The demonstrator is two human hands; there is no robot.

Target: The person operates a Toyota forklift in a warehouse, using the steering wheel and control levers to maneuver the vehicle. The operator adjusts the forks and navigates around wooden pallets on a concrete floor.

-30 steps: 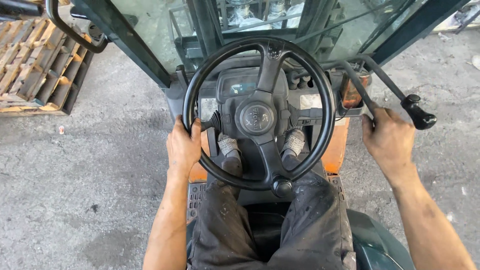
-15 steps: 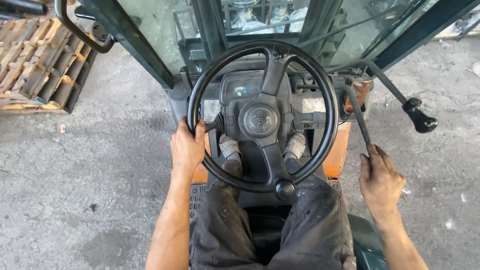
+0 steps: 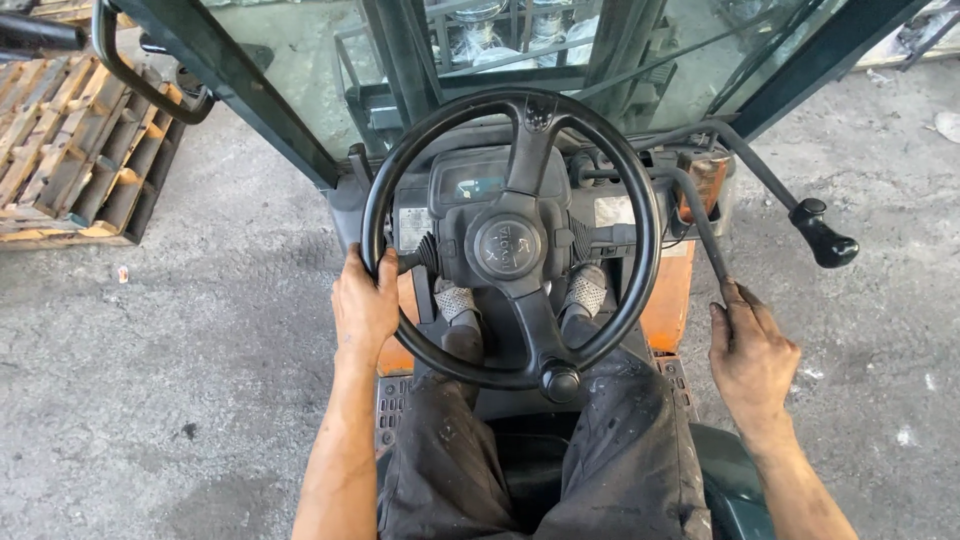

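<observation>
My left hand [image 3: 365, 310] sits on the left rim of the steering wheel [image 3: 510, 240], my right hand [image 3: 752, 350] on a lever [image 3: 700, 220] to its right. A second lever [image 3: 825, 235] stands further right. A pallet [image 3: 75, 160] lies on the floor [image 3: 200, 400], far left.

R hand [image 3: 752, 352] is lower now vs 1 s ago: pulled back along w/ the nearer lever [image 3: 700, 225], knob hidden in its grip. Steering wheel [image 3: 640, 200] is rotated, spinner knob [image 3: 560, 381] shifted slightly right along the bottom rim.
</observation>
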